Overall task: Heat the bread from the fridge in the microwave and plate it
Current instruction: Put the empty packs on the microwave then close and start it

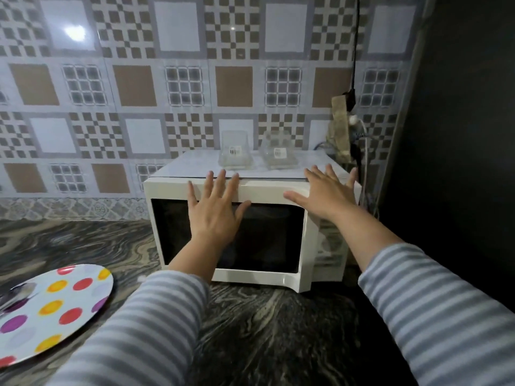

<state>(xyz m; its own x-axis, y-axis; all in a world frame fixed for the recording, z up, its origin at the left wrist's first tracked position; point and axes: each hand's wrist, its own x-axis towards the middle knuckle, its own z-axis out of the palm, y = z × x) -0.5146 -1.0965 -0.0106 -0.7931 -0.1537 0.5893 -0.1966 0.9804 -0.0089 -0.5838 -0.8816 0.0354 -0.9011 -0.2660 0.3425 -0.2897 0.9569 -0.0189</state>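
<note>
Both hands are up at the white box-shaped microwave, which stands at the far side of the dark swirl-patterned stone counter, against the checkered tile wall. The left hand lies flat with fingers spread over the top edge of the microwave's black glass door, palm on the glass, gripping nothing. The right hand is spread just as wide at the upper right corner of the microwave, fingertips reaching onto the top panel, nothing held there either. The door's right edge stands slightly out from the body, near the control panel, which is blurred. Striped grey-and-white sleeves cover both forearms.

On top of the microwave, toward the far edge, sit two clear plastic containers side by side, each bearing a small white label. On the near left of the counter rests a round white plate with coloured polka dots; a metallic utensil lies at its left edge, partly cut off by the frame. The bread is not visible anywhere: the door glass is too dark to show whether it is inside.
</note>
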